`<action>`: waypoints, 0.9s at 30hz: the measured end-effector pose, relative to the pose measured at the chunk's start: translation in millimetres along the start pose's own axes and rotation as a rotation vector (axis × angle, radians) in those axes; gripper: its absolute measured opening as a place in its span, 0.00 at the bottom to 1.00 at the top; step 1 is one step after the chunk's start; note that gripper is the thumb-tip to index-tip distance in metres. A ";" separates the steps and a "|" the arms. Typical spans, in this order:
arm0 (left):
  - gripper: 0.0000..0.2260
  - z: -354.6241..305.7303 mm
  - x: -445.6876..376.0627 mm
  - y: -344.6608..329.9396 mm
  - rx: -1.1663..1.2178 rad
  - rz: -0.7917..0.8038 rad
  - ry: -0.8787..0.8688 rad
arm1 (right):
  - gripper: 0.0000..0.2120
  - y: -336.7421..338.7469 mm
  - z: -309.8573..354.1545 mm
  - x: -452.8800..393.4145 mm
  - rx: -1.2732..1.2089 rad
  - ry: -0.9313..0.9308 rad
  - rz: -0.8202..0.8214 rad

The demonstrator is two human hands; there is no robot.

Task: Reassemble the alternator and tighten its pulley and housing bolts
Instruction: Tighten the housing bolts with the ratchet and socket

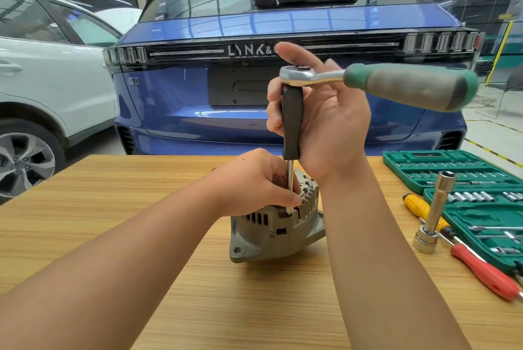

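A grey alternator [271, 229] stands on the wooden table [113, 208], finned housing facing up. My left hand [254, 182] rests on its top, fingers pinched around the thin steel shaft of a driver near its tip on the housing. The driver's black handle [291, 120] stands upright, and my right hand [325, 115] grips it from behind. A ratchet [396, 82] with a green and grey handle is mounted on top of the driver, its handle pointing right. The bolt under the tip is hidden.
A green socket set case [464, 180] lies open at the right. Beside it stand a long extension on a socket [433, 216], a yellow screwdriver [421, 208] and a red screwdriver [484, 273]. A blue car [198, 89] is parked behind the table, a white car [42, 81] at left.
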State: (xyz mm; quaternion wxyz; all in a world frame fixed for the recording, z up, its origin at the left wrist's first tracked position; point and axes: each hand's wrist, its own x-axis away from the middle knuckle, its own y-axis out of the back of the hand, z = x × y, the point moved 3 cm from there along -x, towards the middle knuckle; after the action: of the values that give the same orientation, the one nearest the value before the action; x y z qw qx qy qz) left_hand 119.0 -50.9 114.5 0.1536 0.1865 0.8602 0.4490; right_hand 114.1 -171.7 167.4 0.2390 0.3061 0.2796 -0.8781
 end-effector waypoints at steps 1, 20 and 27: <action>0.06 -0.3 -0.1 0.1 -0.001 -0.001 0.000 | 0.22 0.0 -0.1 0.1 0.001 -0.015 0.001; 0.04 -1.6 1.3 0.2 -0.003 0.002 0.002 | 0.12 -2.8 16.0 1.3 -0.220 -0.309 -0.384; 0.05 -4.5 -0.2 0.0 0.000 0.015 -0.008 | 0.10 -11.0 21.0 4.7 0.455 0.227 -0.367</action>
State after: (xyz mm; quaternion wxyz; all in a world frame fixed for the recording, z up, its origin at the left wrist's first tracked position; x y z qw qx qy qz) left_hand 117.2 -54.2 117.0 0.1536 0.1949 0.8582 0.4493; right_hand 95.8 -178.2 181.8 -0.0306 0.3922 0.1512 -0.9069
